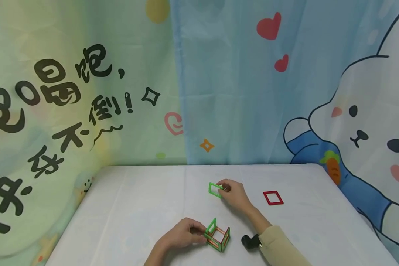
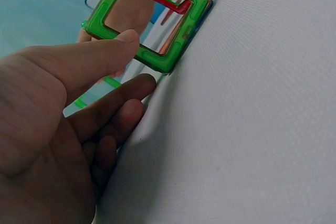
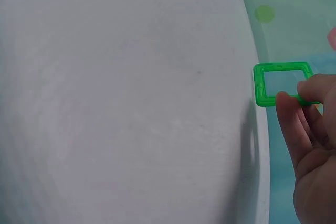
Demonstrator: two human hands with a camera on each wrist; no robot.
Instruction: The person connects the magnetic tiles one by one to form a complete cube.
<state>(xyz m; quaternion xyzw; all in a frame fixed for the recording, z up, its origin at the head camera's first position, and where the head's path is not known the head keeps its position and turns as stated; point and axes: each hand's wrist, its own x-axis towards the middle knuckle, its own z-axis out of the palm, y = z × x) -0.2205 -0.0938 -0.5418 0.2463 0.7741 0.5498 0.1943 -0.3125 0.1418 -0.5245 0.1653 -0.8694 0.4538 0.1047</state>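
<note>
My left hand [image 1: 185, 233] holds the left side of a small box-like build of frame-shaped magnetic tiles [image 1: 222, 246], green outside with red showing within. In the left wrist view its thumb lies against the build's green frame [image 2: 173, 59], while the other fingertips are lower, near the cloth. Farther back, my right hand [image 1: 234, 194] pinches a loose green square magnetic tile [image 1: 210, 188] by one edge, above the table. The right wrist view shows this green tile [image 3: 260, 85] between thumb and fingers, its middle see-through.
A red frame tile [image 1: 268, 203] lies flat on the white-covered table [image 1: 136, 199], right of my right hand. Beside the beige sleeve [image 1: 282, 245] is a black device [image 1: 250, 242] at the right wrist. A printed curtain [image 1: 232, 111] hangs behind the table's far edge.
</note>
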